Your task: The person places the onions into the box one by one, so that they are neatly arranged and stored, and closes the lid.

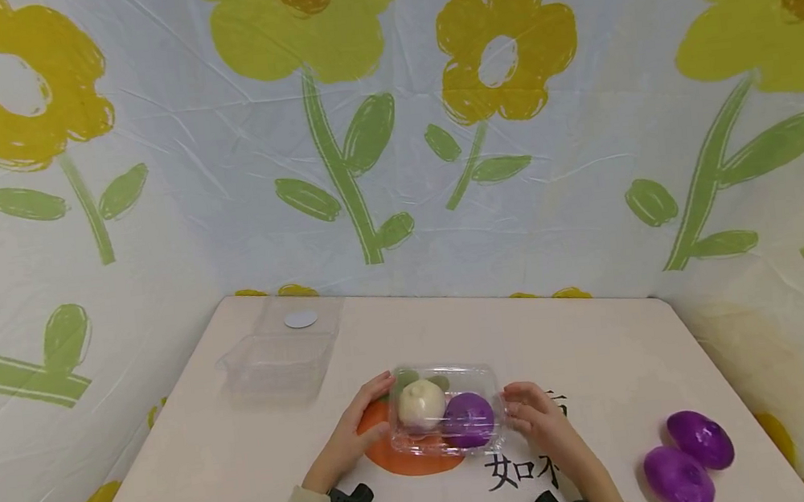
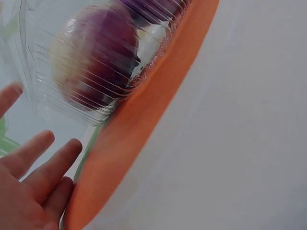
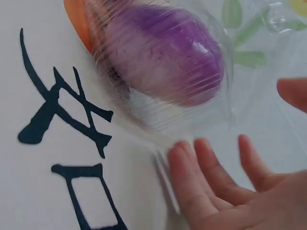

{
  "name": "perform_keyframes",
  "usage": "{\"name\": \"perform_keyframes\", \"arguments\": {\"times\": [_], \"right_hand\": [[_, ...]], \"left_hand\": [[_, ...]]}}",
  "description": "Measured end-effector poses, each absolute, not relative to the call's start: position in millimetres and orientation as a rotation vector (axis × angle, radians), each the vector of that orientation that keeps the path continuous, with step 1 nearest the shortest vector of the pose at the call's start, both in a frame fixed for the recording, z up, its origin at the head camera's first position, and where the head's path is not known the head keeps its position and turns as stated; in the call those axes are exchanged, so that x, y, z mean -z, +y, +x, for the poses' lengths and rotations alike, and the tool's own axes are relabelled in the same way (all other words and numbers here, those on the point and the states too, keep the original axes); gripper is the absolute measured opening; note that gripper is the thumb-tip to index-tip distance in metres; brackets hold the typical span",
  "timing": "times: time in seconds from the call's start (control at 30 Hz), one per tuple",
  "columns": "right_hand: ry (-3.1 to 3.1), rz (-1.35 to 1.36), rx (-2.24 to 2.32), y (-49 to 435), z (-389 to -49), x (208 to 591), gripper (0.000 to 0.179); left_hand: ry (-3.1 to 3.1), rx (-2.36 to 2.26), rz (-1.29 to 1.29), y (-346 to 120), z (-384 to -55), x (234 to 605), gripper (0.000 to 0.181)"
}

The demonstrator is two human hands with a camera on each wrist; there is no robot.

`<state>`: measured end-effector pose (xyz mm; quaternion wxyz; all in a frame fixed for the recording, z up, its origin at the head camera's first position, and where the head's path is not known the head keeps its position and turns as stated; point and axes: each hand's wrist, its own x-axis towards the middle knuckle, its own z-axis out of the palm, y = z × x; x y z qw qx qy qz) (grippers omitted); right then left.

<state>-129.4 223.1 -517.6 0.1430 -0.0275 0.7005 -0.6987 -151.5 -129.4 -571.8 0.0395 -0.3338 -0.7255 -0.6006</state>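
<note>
A clear plastic clamshell box (image 1: 474, 376) sits mid-table, holding a pale onion (image 1: 420, 404) on the left and a purple onion (image 1: 470, 420) on the right. My left hand (image 1: 352, 429) is at the box's left side, fingers extended toward its wall. In the left wrist view, a gap shows between those fingertips (image 2: 73, 147) and the ribbed plastic. At the opposite end is my right hand (image 1: 544, 423), its fingers loosely spread. The right wrist view has these fingertips (image 3: 202, 146) just below the box's end wall. Neither hand grips anything.
An opened clear plastic box (image 1: 279, 373), lid raised with a white round label (image 1: 300, 319), stands at the back left. Two purple onions (image 1: 678, 479) lie at the front right. Flower-printed cloth (image 1: 237, 194) walls the table's back and sides. Orange print and black characters mark the tabletop.
</note>
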Motion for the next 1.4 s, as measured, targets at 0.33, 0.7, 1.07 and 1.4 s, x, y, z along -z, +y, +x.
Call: {"name": "perform_keyframes", "arguments": {"times": [0.33,0.7,1.07,1.4], "right_hand": [[1.363,-0.515,1.923,238,-129,532,0.023],[1.472,-0.532,2.006,229,-125,536,0.019],[1.457,-0.485,1.866,230,-121,531,0.038],[1.370,-0.598,1.950,227,-122,542,0.039]], "left_hand": [[-2.290,1.826,-0.943,-129,-150,573,0.073],[-2.370,2.060,-0.847,-127,-140,563,0.013],[-2.145,2.878,-1.012,-120,-138,563,0.040],[-2.113,2.938,-0.852,-119,-136,565,0.037]]}}
